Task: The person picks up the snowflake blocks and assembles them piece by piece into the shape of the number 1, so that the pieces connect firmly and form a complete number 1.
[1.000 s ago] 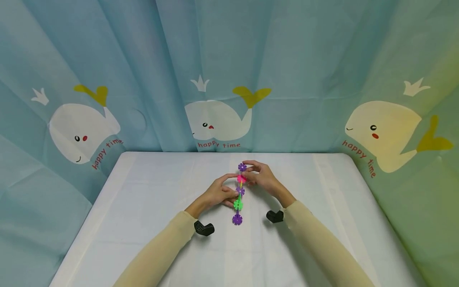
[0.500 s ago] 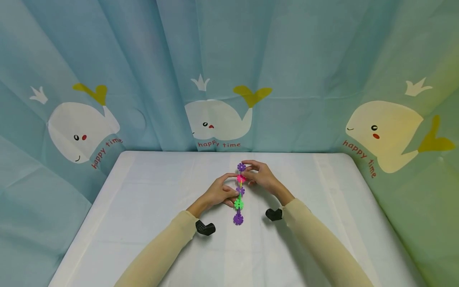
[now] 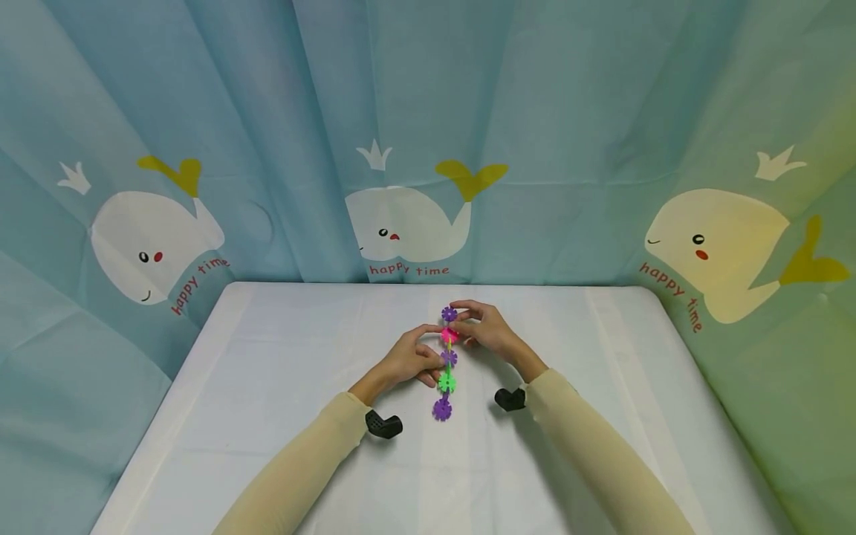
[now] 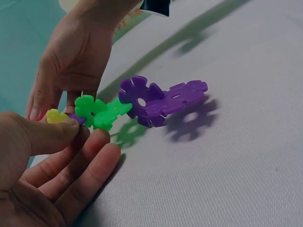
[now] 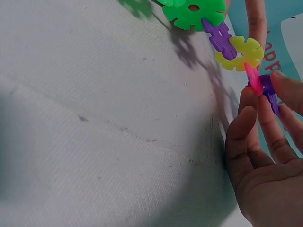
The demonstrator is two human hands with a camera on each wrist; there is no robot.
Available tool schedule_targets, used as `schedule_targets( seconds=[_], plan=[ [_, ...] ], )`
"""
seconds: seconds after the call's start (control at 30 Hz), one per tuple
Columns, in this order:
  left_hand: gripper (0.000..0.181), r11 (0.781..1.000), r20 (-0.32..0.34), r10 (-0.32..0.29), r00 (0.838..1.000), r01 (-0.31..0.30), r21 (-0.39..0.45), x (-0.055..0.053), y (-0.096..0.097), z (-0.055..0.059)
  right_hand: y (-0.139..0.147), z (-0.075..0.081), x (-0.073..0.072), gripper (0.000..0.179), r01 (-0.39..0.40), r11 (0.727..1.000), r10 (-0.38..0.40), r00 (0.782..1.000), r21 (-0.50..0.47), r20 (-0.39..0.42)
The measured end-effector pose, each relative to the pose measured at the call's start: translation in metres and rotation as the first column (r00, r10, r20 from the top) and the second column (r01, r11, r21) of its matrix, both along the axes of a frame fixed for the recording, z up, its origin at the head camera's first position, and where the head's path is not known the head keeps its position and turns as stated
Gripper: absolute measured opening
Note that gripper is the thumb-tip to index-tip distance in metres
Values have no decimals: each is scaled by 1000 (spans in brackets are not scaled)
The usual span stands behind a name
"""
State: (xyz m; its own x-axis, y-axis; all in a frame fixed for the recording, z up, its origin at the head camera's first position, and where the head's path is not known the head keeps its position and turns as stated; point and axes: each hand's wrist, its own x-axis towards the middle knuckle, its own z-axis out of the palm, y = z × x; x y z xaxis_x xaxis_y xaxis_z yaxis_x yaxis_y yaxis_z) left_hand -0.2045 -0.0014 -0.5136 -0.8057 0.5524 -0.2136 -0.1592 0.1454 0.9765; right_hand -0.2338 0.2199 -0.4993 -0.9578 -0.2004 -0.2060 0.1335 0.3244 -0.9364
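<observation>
A chain of slotted snowflake discs runs away from me between both hands in the head view. Its near end is a purple disc [image 3: 442,409], followed by a green disc [image 3: 446,383]. My left hand [image 3: 408,358] pinches the middle of the chain at a purple disc [image 3: 449,357], its index finger reaching to the pink disc [image 3: 448,336]. At the far end, my right hand [image 3: 491,328] holds the pink disc and the last purple disc [image 3: 449,313] with thumb and fingers. A yellow disc [image 5: 253,49] joins purple to pink in the right wrist view.
A white cloth-covered table [image 3: 301,334] lies under the hands. Blue curtain [image 3: 562,111] with printed whales hangs behind and at both sides. Black wrist devices [image 3: 384,425] sit at both cuffs. The purple near end casts a shadow [image 4: 191,123] on the cloth.
The chain's far end has shifted slightly left and toward me with the right hand. The near purple disc sways a little sideways. Both hands keep their hold.
</observation>
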Motion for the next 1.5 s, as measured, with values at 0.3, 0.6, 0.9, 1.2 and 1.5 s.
schedule_targets(
  seconds=[0.3,0.6,0.9,1.2,1.5],
  plan=[
    [64,999,5,9,1000,-9,-35,0,-1,-1,-2,1,-1,48,-5,999,4,1000,41,24],
    [64,998,40,18,999,-16,-59,1,0,-2,-3,0,-1,49,-16,998,12,998,56,62],
    [64,997,38,11,999,-8,-72,5,0,1,-2,1,1,49,-22,997,17,996,69,84],
    [67,996,18,-14,1000,15,-93,1,-6,-3,3,0,0,53,-49,997,44,995,57,87],
    [70,993,-13,-12,1000,10,-119,-2,-21,-5,14,3,8,57,-98,988,93,994,122,50]
  ],
)
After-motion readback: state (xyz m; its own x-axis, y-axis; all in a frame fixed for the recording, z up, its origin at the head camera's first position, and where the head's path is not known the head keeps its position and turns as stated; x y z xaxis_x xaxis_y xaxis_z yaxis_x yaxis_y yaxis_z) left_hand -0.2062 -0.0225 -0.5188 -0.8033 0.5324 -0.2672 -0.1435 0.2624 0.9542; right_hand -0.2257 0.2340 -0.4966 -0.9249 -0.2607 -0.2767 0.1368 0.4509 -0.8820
